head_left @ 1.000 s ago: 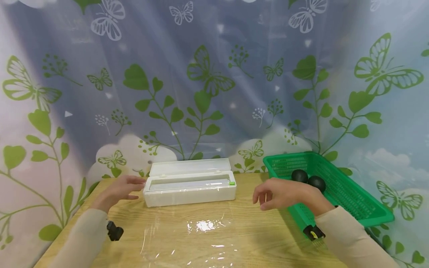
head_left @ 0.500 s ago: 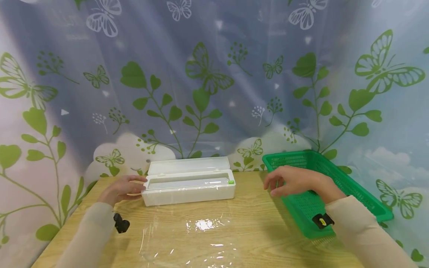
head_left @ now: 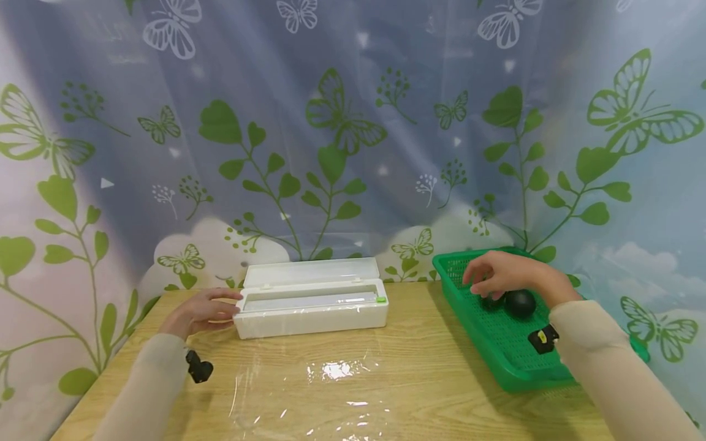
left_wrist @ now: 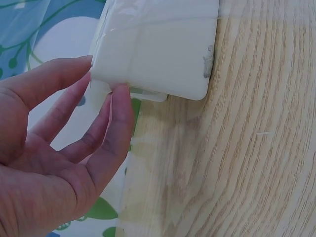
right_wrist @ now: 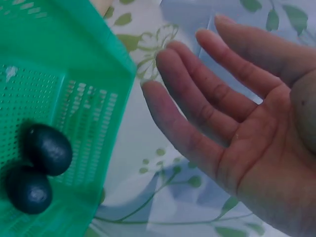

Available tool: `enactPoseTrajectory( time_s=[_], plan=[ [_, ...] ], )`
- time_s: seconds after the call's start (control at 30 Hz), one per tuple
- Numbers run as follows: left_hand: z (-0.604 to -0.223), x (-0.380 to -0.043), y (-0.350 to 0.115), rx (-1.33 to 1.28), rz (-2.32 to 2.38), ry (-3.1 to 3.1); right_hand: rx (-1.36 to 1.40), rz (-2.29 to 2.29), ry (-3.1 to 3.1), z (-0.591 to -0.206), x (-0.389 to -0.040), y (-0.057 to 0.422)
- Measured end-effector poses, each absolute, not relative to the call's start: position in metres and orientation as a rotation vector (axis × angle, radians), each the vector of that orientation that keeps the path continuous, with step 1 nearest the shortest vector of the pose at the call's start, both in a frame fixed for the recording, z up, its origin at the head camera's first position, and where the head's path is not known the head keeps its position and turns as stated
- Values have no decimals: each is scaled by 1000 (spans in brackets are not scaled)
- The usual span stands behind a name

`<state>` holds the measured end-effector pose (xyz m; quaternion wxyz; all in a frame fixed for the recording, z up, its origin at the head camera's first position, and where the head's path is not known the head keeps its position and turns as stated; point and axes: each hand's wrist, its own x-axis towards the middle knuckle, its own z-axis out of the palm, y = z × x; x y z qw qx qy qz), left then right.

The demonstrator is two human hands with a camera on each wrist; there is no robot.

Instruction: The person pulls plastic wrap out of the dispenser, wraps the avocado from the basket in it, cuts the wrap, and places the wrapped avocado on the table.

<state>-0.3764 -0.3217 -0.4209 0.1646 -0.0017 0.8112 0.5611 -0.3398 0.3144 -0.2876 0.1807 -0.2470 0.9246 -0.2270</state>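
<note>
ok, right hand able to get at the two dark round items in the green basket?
Likely yes: the right hand looks empty, fingers loosely spread, and the open-topped green basket leaves the dark round items uncovered.

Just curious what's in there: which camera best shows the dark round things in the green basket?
The right wrist view: both dark round things show in the green basket, no hand in front. The head view shows them too, but the right hand partly hides one. The left wrist view shows neither.
</note>
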Motion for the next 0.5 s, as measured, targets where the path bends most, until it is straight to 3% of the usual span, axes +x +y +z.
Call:
enactPoseTrajectory(
  time_s=[0.5],
  plan=[
    [-423,-380,-323,1,1661,2264,-478,-547,2759,-310,-376,368]
  ],
)
